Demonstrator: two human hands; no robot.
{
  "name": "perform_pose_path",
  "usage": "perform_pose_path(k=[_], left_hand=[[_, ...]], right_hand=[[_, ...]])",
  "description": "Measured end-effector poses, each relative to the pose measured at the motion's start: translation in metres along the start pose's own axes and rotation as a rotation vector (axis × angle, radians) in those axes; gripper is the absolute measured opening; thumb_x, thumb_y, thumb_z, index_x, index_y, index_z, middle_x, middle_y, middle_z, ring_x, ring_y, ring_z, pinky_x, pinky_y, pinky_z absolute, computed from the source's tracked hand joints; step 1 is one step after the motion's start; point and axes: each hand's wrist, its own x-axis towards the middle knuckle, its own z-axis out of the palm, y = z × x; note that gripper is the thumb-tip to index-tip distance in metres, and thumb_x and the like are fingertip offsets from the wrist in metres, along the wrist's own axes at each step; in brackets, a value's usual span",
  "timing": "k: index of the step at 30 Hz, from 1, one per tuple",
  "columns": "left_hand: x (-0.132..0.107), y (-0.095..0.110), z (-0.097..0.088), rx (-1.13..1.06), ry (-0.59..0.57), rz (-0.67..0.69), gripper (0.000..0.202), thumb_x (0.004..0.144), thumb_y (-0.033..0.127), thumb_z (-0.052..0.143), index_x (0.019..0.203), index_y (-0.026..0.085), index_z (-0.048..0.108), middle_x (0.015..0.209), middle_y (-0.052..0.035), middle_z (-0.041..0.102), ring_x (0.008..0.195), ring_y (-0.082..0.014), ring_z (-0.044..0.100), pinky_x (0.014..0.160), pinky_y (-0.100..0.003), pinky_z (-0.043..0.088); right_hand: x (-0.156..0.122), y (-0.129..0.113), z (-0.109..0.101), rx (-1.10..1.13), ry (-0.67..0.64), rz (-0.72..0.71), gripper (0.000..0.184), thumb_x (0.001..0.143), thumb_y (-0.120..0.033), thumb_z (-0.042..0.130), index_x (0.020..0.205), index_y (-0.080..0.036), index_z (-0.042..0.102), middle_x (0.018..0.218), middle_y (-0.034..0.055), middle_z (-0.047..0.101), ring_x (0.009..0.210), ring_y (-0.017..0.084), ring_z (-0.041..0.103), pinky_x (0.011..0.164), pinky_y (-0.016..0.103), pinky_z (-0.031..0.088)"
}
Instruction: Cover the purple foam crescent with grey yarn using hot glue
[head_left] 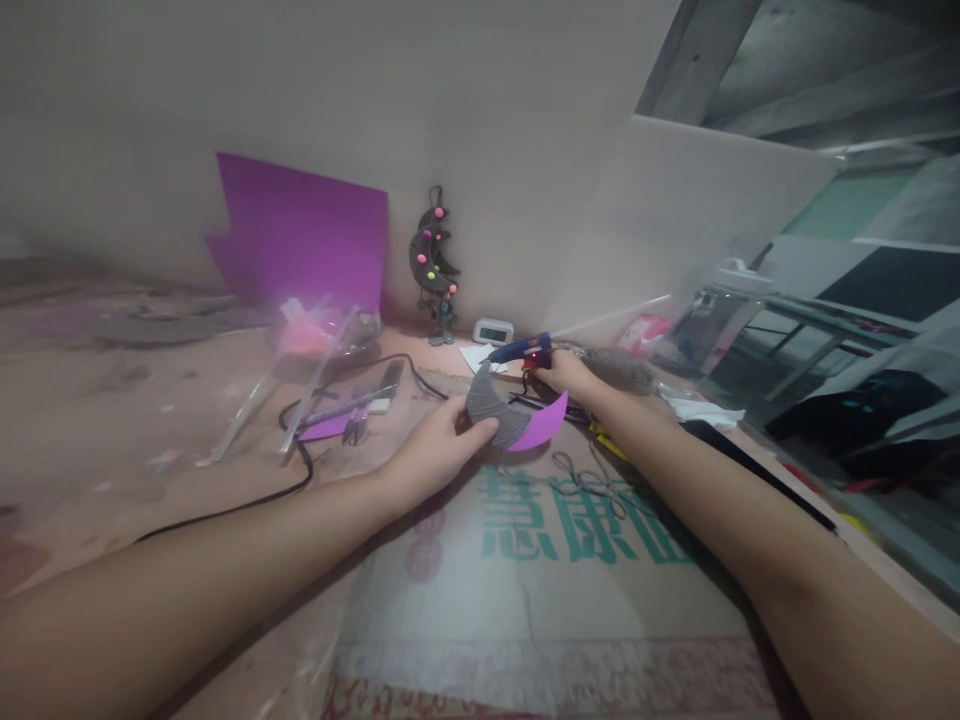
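Observation:
My left hand (439, 450) pinches a crescent-shaped piece (499, 415), grey yarn wound over its left part and bare purple foam showing at its right tip (544, 425). It is held just above a flattened cardboard sheet (540, 580) with green printed characters. My right hand (566, 378) is closed round a blue glue gun (521, 350) with a red light, its nozzle pointing left toward the crescent's upper tip.
A purple foam sheet (300, 230) leans on the wall. A finished crescent ornament with coloured dots (433, 262) stands at the corner beside a small clock (493, 331). A black cable (292, 470), glue sticks (247, 410), a plastic bag (315, 330) and scissors (574, 470) lie around.

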Motion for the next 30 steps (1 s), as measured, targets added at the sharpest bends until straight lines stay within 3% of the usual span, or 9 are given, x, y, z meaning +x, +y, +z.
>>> perform_pose_path(k=[6, 10, 13, 17, 22, 27, 30], left_hand=[[0.0, 0.001, 0.001, -0.051, 0.01, -0.033, 0.023, 0.083, 0.034, 0.059, 0.097, 0.016, 0.059, 0.075, -0.0009, 0.062, 0.064, -0.0143, 0.055, 0.055, -0.024, 0.039], [-0.001, 0.004, 0.001, -0.034, 0.018, -0.057, 0.02, 0.082, 0.035, 0.059, 0.091, 0.017, 0.057, 0.063, 0.0037, 0.054, 0.055, -0.0119, 0.049, 0.051, -0.023, 0.036], [-0.001, 0.008, 0.001, -0.011, 0.032, -0.063, 0.018, 0.082, 0.032, 0.058, 0.09, 0.016, 0.056, 0.06, 0.0052, 0.051, 0.053, -0.0106, 0.046, 0.05, -0.022, 0.034], [-0.002, 0.012, 0.002, -0.018, 0.03, -0.071, 0.014, 0.083, 0.03, 0.058, 0.087, 0.017, 0.055, 0.059, 0.0055, 0.05, 0.051, -0.01, 0.044, 0.048, -0.022, 0.033], [0.0, 0.01, -0.001, -0.087, 0.026, -0.094, 0.013, 0.083, 0.029, 0.058, 0.08, 0.018, 0.051, 0.056, 0.0061, 0.047, 0.047, -0.0081, 0.041, 0.046, -0.02, 0.03], [0.005, 0.003, -0.005, -0.253, 0.095, -0.191, 0.016, 0.082, 0.031, 0.058, 0.079, 0.018, 0.048, 0.059, 0.0046, 0.052, 0.047, -0.0071, 0.046, 0.046, -0.019, 0.035], [0.006, 0.002, -0.006, -0.272, 0.104, -0.204, 0.017, 0.081, 0.031, 0.06, 0.079, 0.017, 0.049, 0.061, 0.0032, 0.056, 0.049, -0.0075, 0.05, 0.048, -0.019, 0.039]], right_hand=[[-0.027, -0.009, -0.029, 0.116, 0.055, 0.033, 0.024, 0.072, -0.026, 0.064, 0.092, -0.013, 0.068, 0.088, 0.0092, 0.073, 0.082, 0.023, 0.067, 0.075, 0.03, 0.05], [-0.06, -0.013, -0.055, 0.203, 0.091, 0.047, 0.013, 0.073, -0.027, 0.059, 0.075, -0.015, 0.064, 0.075, 0.0071, 0.07, 0.072, 0.021, 0.064, 0.071, 0.031, 0.049], [-0.09, -0.01, -0.069, 0.482, 0.022, 0.026, 0.018, 0.071, -0.026, 0.059, 0.056, -0.018, 0.053, 0.057, 0.0039, 0.059, 0.059, 0.018, 0.057, 0.063, 0.032, 0.048], [-0.128, -0.002, -0.071, 0.803, -0.045, -0.068, 0.023, 0.076, -0.037, 0.061, 0.062, -0.021, 0.052, 0.064, 0.0029, 0.06, 0.067, 0.02, 0.061, 0.068, 0.035, 0.051], [-0.159, 0.0, -0.058, 0.56, 0.084, 0.013, 0.026, 0.077, -0.046, 0.066, 0.089, -0.023, 0.068, 0.079, 0.0046, 0.071, 0.079, 0.026, 0.068, 0.072, 0.037, 0.054], [-0.179, -0.021, -0.05, 0.267, 0.108, -0.13, 0.021, 0.082, -0.042, 0.06, 0.085, -0.024, 0.069, 0.073, 0.0042, 0.07, 0.072, 0.024, 0.067, 0.073, 0.04, 0.054], [-0.184, -0.029, -0.043, 0.203, 0.14, -0.261, 0.018, 0.08, -0.039, 0.064, 0.09, -0.025, 0.067, 0.082, 0.0037, 0.07, 0.075, 0.023, 0.066, 0.07, 0.037, 0.054]])
